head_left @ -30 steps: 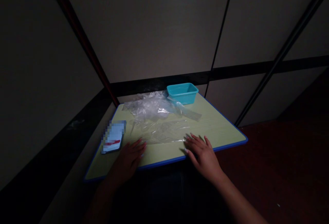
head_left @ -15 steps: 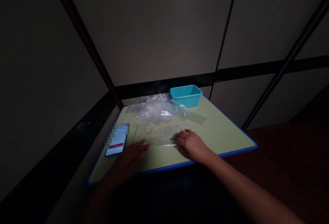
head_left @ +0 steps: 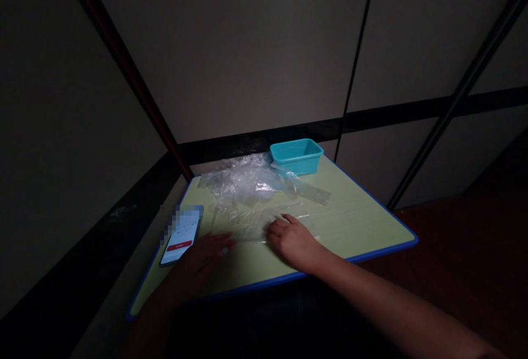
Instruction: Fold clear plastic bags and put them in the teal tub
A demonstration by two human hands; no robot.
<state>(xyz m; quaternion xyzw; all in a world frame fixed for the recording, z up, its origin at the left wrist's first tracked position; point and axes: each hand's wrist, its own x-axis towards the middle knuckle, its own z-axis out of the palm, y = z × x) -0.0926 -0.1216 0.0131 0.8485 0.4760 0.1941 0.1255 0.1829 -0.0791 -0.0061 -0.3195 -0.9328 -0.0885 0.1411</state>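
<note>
A clear plastic bag point(head_left: 251, 222) lies flat near the front of the pale green table point(head_left: 355, 221). My right hand point(head_left: 291, 241) rests on its right part, fingers curled down against the plastic; whether they grip it is hidden. At the bag's lower left is my left hand point(head_left: 210, 252), in shadow, with its fingers stretched out and nothing visible in them. Behind the flat bag sits a crumpled heap of clear plastic bags point(head_left: 243, 180), one strip of it reaching to the right.
A turquoise bin point(head_left: 297, 156) stands at the table's back edge, touching the plastic heap. A lit phone point(head_left: 181, 238) lies at the left edge, beside my left hand. Panelled walls point(head_left: 264, 62) rise behind and to the left.
My right hand has moved left across the flat bag, its fingers more curled. The view has shifted slightly, and my left hand stays near the bag's left corner.
</note>
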